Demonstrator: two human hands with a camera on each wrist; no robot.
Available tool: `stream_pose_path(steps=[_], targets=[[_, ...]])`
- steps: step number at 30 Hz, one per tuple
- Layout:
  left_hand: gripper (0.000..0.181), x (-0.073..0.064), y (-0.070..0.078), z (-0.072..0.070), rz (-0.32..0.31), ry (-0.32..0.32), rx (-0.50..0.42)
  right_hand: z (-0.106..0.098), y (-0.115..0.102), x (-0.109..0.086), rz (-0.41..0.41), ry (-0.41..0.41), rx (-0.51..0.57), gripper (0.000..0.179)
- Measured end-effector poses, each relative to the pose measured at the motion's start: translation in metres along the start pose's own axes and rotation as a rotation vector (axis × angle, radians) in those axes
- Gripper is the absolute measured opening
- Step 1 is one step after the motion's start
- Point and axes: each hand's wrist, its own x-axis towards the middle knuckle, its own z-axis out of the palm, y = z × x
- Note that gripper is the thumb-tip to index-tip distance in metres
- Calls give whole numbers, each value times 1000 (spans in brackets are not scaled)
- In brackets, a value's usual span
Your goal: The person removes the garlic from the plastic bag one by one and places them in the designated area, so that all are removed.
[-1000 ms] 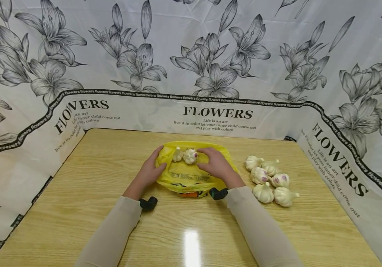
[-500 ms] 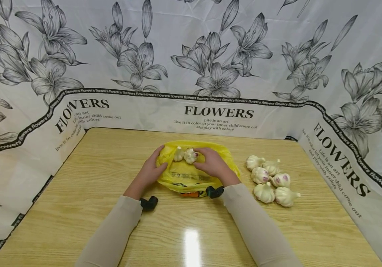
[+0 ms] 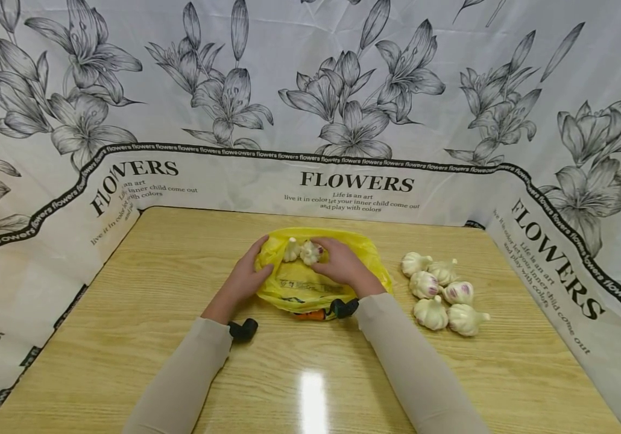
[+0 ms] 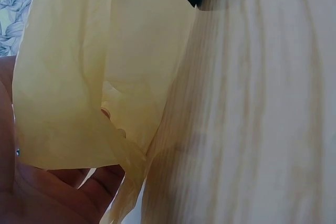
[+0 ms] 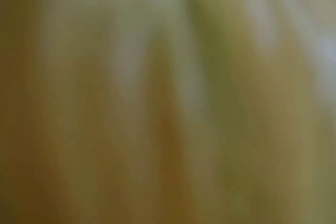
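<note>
A yellow plastic bag lies with its mouth spread on the table, and two garlic bulbs show inside near its far edge. My left hand holds the bag's left rim; in the left wrist view its fingers are partly behind the yellow plastic. Reaching in from the right, my right hand grips the right-hand garlic bulb between thumb and fingers. Beside that one stands the other garlic bulb, stem up, untouched. The right wrist view is only a yellowish blur.
Several garlic bulbs sit in a cluster on the wooden table to the right of the bag. A white floral cloth walls the table at the back and sides. Each wrist carries a black mount.
My right hand has moved slightly left, and its thumb and fingers have closed in around the right-hand garlic bulb. The left hand stays at the bag's rim.
</note>
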Motion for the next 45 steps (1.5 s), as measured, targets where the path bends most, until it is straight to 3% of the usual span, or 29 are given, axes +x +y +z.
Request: stream_pose_path(steps=[21,28,34,38,45], targets=[[68,1,-2,1,-8,2,-4,9,5,14,65,-89,-33,73],[69,1,-3,1,-10,0,-10,13,11,16,-22,-38,-117,51],[68,1,-3,1,-10,0,-21,15,12,17,-40,-52,-165,34],[68,1,-2,1,-10,-1,-19,14,12,14,-34,-57,-152,29],[68,0,-1,1,-10,1,-16,10,13,6,-24,-40,-34,21]])
